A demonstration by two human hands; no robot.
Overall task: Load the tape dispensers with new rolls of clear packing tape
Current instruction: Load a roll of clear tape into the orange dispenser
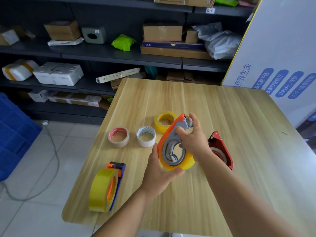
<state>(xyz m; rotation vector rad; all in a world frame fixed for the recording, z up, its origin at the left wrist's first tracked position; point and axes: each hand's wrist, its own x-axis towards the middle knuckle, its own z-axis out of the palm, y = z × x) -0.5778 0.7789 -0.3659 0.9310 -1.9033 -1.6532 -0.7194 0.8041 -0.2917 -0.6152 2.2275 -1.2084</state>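
Note:
Above the middle of the wooden table [239,117] I hold an orange and grey tape dispenser [171,139] with a yellowish clear tape roll [187,164] on its hub. My left hand [159,171] cups the roll from below, fingers curled round it. My right hand [193,139] grips the dispenser's grey body from the right. A purple and orange dispenser [118,175] carrying a big yellowish roll [100,190] lies at the front left. A red dispenser [222,149] with a roll in it lies to the right, partly hidden by my right wrist.
Three loose rolls sit behind my hands: a red-cored one [118,136], a white-cored one [146,136] and a yellow one [165,120]. Dark shelves [119,55] with boxes and parcels stand behind the table, a blue crate [15,134] is on the floor at left, a white printed board [280,57] at right.

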